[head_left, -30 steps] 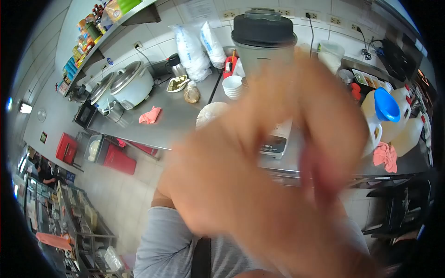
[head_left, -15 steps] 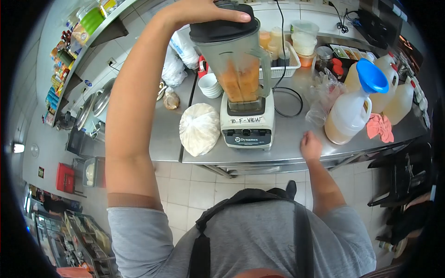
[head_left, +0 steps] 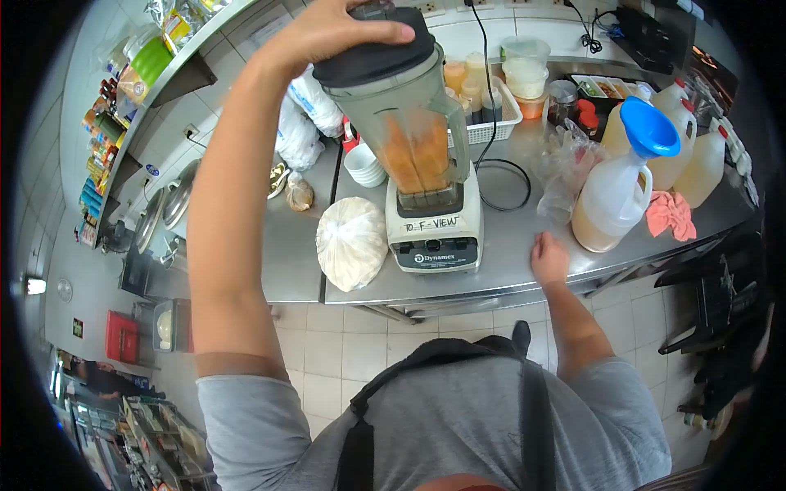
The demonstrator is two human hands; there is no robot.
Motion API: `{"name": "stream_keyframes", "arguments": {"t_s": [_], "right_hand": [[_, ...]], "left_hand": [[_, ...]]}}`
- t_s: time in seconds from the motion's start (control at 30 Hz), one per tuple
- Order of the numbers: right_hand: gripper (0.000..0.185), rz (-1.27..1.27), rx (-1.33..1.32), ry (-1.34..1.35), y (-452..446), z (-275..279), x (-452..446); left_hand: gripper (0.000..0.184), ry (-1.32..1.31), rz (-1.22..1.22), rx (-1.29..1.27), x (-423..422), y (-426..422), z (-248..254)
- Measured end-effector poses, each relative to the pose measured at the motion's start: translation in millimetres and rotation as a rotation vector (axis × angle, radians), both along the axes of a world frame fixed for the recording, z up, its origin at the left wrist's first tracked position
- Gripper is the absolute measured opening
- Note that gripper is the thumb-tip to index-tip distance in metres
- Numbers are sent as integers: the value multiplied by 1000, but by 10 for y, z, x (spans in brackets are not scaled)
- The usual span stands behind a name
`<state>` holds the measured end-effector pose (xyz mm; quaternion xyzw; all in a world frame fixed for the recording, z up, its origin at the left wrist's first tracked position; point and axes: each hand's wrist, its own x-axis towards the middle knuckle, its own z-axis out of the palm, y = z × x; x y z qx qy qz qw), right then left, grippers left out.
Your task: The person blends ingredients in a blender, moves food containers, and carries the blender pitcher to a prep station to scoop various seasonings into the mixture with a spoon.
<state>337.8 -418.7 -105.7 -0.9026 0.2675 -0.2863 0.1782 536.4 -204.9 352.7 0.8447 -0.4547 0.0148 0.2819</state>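
Note:
My left hand (head_left: 348, 31) lies over the black lid (head_left: 375, 59) of a blender, its thumb across the top; its other fingers are partly hidden behind the lid. Chunky orange contents show through the clear blender jar (head_left: 393, 114), which leans left on its white base (head_left: 435, 225). My right hand (head_left: 550, 259) rests loosely closed on the counter's front edge, apparently holding nothing. Left of the base sits a knotted plastic bag of white stuff (head_left: 351, 244). A jug with liquid (head_left: 608, 209) and a blue funnel (head_left: 652, 128) in its mouth stands right of my right hand.
Behind the blender are stacked white bowls (head_left: 364, 165), a white basket (head_left: 498, 127) of bottles and a black cord (head_left: 530, 184). Crumpled clear plastic (head_left: 565, 176), more jugs (head_left: 702, 168) and a pink cloth (head_left: 670, 215) lie rightward on the steel counter (head_left: 512, 266).
The blender's lid and jar top have shifted left with my left hand, so the jar leans more. My right hand stays put. The view has moved slightly.

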Motion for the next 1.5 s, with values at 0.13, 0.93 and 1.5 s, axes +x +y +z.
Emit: {"name": "stream_keyframes", "arguments": {"t_s": [0.13, 0.93, 1.5], "right_hand": [[6, 3, 10, -18, 1, 1, 4], [7, 21, -37, 0, -54, -116, 16], [7, 22, -42, 12, -37, -110, 23]], "left_hand": [[78, 13, 3, -40, 34, -18, -151], [69, -95, -138, -589, 585, 442, -542], [59, 620, 1787, -1191, 236, 2605, -4990]]}}
